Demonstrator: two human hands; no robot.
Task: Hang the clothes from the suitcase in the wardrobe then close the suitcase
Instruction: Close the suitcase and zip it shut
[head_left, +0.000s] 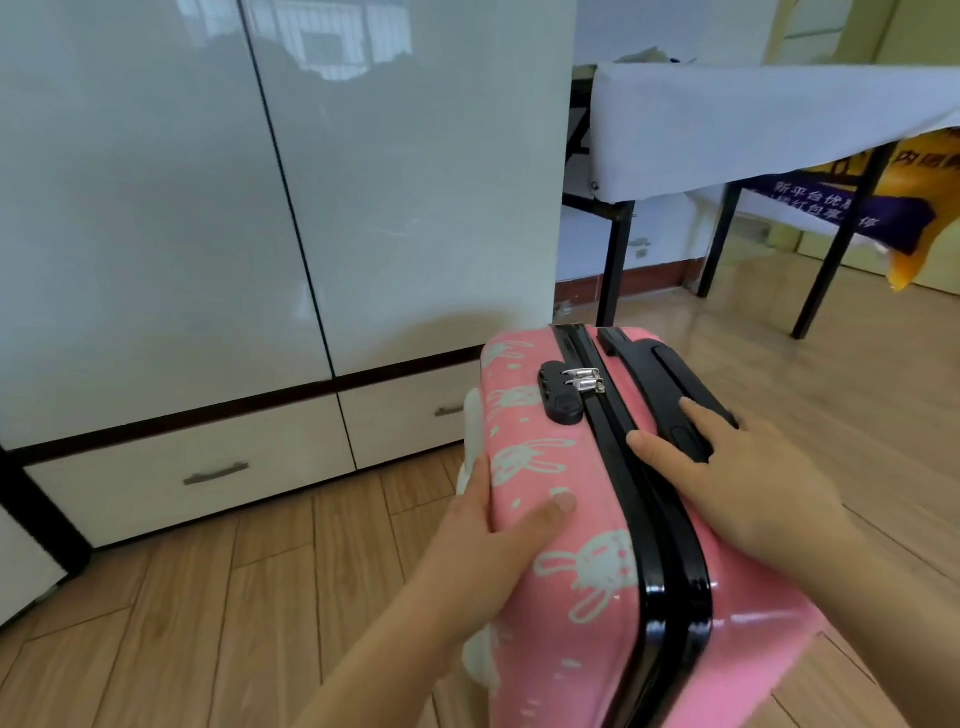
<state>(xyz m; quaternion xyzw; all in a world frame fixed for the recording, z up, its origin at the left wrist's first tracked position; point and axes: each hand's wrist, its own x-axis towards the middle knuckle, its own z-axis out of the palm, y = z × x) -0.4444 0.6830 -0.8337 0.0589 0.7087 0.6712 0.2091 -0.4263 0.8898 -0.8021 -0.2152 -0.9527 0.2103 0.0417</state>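
A person's left hand (488, 540) clasps the pink suitcase (566, 519) standing zipped before the shut wardrobe (208, 208), right hand (737, 483) flat on its handle (660, 384); it could topple if tilted carelessly.

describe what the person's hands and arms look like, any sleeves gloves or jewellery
Both arms are bare as far as the view shows: no sleeves reach the forearms or wrists. The left hand and the right hand wear no gloves, and no rings, watch or bracelets show. The fingernails that show are short and unpainted.
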